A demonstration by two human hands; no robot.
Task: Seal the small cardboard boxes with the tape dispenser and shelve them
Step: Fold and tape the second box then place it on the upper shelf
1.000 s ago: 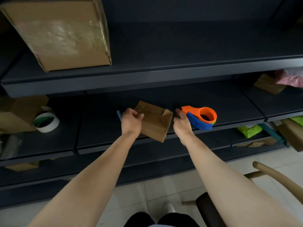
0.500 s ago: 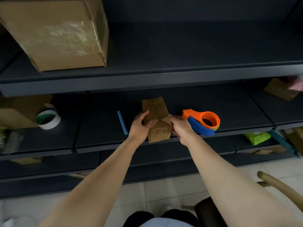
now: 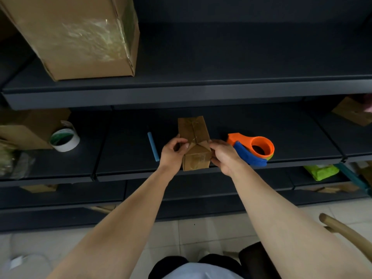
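Closing the flaps before taping. The left hand (image 3: 174,153) and right hand (image 3: 223,156) each pinch one side of the near end of the small cardboard box (image 3: 194,135), fingers curled onto the folded flaps. The box lies between the two hands on the middle shelf (image 3: 124,158), its near end at the shelf's front lip.

The flaps meet in a raised peak rather than lying flat. They would probably spring open if the right hand let go to fetch the tape dispenser (image 3: 253,150), which lies just beyond that hand and close to the same lip. A hurried reach could nudge the dispenser off the edge. A one-handed hold so near the lip might also let the box tip toward the floor. Tape laid over a gaping seam would likely wrinkle.

A blue stick (image 3: 153,147) lies just outside the left hand and a roll of tape (image 3: 64,138) well beyond it. A large cardboard box (image 3: 80,37) stands farthest, on the shelf above.
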